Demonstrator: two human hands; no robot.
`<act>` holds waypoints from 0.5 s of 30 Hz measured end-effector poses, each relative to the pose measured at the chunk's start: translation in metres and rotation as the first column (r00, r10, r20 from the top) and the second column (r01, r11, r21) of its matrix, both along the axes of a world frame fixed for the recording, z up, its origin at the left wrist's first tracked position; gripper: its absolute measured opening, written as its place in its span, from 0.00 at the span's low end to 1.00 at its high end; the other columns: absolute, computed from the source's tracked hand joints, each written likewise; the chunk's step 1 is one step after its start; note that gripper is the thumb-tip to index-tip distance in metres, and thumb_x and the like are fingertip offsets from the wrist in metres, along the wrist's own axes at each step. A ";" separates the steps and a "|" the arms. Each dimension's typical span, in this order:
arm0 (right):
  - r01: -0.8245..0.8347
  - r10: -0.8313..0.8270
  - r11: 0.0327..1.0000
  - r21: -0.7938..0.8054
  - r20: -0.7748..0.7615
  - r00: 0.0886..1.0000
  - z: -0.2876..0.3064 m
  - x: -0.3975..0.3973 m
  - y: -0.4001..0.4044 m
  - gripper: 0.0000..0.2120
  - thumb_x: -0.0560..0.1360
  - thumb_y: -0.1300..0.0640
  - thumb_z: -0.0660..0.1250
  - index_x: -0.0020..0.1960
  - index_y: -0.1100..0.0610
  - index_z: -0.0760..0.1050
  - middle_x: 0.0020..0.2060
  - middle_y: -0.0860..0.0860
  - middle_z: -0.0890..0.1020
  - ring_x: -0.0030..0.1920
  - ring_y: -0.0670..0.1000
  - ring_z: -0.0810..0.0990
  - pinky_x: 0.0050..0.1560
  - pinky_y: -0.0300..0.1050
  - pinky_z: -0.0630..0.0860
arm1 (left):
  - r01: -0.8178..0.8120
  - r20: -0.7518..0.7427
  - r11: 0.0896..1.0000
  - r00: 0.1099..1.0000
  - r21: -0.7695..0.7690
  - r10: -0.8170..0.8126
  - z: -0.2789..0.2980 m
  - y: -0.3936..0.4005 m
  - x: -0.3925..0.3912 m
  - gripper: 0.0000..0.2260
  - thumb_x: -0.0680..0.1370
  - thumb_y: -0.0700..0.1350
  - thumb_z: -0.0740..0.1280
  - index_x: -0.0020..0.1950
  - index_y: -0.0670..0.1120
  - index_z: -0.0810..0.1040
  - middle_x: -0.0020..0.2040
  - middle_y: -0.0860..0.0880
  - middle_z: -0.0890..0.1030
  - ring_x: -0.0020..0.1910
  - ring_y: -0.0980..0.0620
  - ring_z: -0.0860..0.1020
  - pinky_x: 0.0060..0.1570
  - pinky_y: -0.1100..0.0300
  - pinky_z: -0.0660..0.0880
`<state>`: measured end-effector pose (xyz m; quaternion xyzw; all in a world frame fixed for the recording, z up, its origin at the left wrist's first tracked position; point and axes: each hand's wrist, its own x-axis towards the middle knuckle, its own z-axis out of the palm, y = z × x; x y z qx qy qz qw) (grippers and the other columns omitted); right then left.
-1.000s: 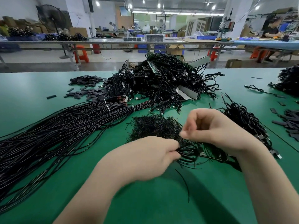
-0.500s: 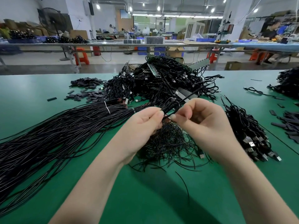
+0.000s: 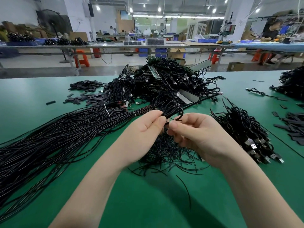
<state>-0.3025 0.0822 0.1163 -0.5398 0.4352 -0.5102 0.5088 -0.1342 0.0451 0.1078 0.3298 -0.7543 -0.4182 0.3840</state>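
Green work table (image 3: 49, 89), bearing cable stock. Left hand (image 3: 144, 129) and right hand (image 3: 199, 134), both raised over the table near its middle, pinch one coiled black cable (image 3: 172, 110); the coil's loops stand above the fingertips and a straight tail runs up and to the right. Beneath the hands: loose heap of thin black ties (image 3: 166, 152), one stray tie (image 3: 185, 186) lying nearer the viewer. Left: long bundle of black wires (image 3: 57, 134), banded white near its far end. Behind: tall tangled cable pile (image 3: 164, 84) with green boards. Far left: small flat dark pieces (image 3: 88, 94). Right: stack of coiled cables with plugs (image 3: 246, 134).
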 end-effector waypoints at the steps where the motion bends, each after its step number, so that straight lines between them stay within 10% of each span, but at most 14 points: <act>1: 0.004 -0.004 1.000 -0.003 0.007 1.000 0.000 -0.001 0.000 0.14 0.56 0.46 0.77 0.36 0.53 0.83 0.34 0.52 0.84 0.30 0.45 0.79 0.30 0.35 0.74 | -0.009 0.025 1.000 1.000 0.006 0.009 -0.001 -0.001 0.000 0.12 0.78 0.58 0.59 0.50 0.52 0.76 0.41 0.57 0.76 0.44 0.58 0.74 0.56 0.51 0.74; 6: 0.025 -0.022 0.998 -0.050 0.064 0.998 -0.003 0.000 -0.002 0.14 0.55 0.50 0.78 0.39 0.53 0.83 0.32 0.53 0.84 0.29 0.46 0.80 0.29 0.35 0.75 | 0.043 0.006 0.998 0.999 0.050 -0.043 -0.001 -0.001 0.001 0.11 0.77 0.57 0.58 0.41 0.55 0.75 0.35 0.59 0.72 0.38 0.58 0.70 0.49 0.50 0.73; 11: 0.045 -0.038 0.996 -0.075 0.096 0.995 -0.005 0.004 -0.004 0.18 0.56 0.51 0.78 0.44 0.54 0.83 0.32 0.54 0.84 0.30 0.47 0.81 0.31 0.36 0.76 | 0.099 -0.066 0.992 0.993 0.082 -0.094 -0.003 -0.003 0.003 0.18 0.79 0.54 0.58 0.54 0.39 0.75 0.37 0.56 0.72 0.37 0.59 0.69 0.43 0.62 0.71; 15: -0.001 0.007 0.999 -0.034 0.198 0.980 -0.005 0.003 -0.005 0.10 0.56 0.52 0.78 0.36 0.52 0.85 0.31 0.53 0.84 0.28 0.46 0.80 0.29 0.35 0.75 | 0.067 -0.104 0.990 0.993 0.126 -0.054 -0.004 -0.001 -0.001 0.10 0.83 0.47 0.56 0.47 0.50 0.76 0.29 0.61 0.72 0.29 0.64 0.69 0.32 0.75 0.66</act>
